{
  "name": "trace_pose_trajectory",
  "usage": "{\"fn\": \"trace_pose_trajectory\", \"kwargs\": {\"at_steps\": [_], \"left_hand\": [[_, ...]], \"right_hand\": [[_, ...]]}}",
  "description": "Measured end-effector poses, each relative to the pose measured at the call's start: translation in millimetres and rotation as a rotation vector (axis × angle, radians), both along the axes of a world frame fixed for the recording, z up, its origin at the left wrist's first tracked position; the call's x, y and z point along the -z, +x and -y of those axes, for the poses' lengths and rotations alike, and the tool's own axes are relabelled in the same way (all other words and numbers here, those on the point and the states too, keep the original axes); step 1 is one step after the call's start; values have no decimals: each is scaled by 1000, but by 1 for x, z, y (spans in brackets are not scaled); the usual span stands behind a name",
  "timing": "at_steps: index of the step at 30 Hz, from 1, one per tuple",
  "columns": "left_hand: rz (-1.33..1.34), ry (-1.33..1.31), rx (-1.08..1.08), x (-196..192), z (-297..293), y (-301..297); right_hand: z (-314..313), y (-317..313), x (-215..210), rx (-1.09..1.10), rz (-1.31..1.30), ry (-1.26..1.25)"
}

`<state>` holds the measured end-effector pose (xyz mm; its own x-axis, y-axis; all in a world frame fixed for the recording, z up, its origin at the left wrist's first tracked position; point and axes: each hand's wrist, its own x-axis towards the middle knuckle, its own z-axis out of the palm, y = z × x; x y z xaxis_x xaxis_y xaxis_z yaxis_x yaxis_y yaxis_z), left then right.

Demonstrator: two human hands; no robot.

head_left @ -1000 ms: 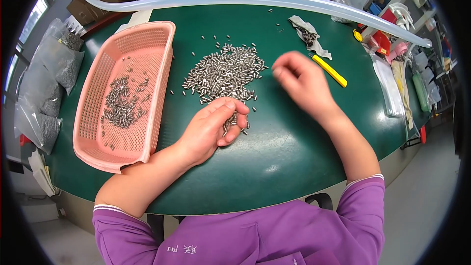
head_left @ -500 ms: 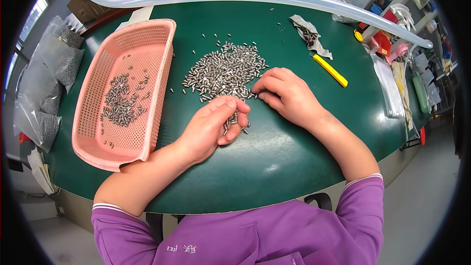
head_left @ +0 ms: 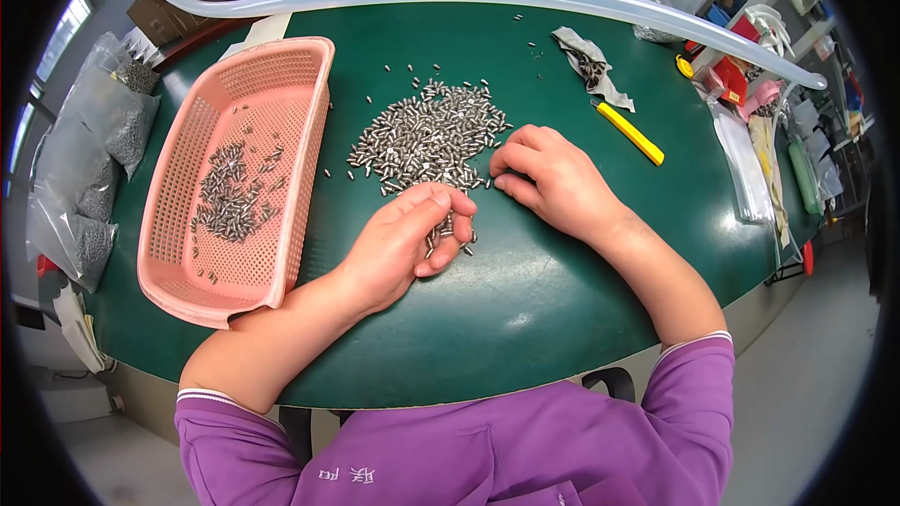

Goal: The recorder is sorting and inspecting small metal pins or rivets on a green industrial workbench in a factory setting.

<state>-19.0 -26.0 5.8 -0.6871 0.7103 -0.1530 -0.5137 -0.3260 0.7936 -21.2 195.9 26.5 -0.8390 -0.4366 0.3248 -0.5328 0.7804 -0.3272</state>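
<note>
Right hand point(head_left: 553, 178) having drawn back to the pin pile point(head_left: 427, 136) edge, fingers curled and pressing pins, left hand point(head_left: 408, 244) is cupping several pins beside the basket point(head_left: 281, 84).

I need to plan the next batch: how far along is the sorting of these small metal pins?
Done: a small share of pins lies in the pink basket. In hand: the left hand cups a few pins, and the right hand picks at the edge of the pile. Left: that much larger pile on the green table.
</note>
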Motion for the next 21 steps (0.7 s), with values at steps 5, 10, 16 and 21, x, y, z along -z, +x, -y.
{"fn": "trace_pose_trajectory", "kwargs": {"at_steps": [5, 10, 16, 21], "left_hand": [[-17, -26, 13, 0, 0, 0], [-33, -52, 66, -1, 0, 0], [-45, -100, 113, -4, 1, 0], [-36, -50, 74, -1, 1, 0]], "right_hand": [[9, 5, -9, -39, 50, -146], [22, 18, -14, -224, 28, -298], [22, 21, -16, -247, 3, -298], [14, 11, -7, -114, -23, -281]]}}
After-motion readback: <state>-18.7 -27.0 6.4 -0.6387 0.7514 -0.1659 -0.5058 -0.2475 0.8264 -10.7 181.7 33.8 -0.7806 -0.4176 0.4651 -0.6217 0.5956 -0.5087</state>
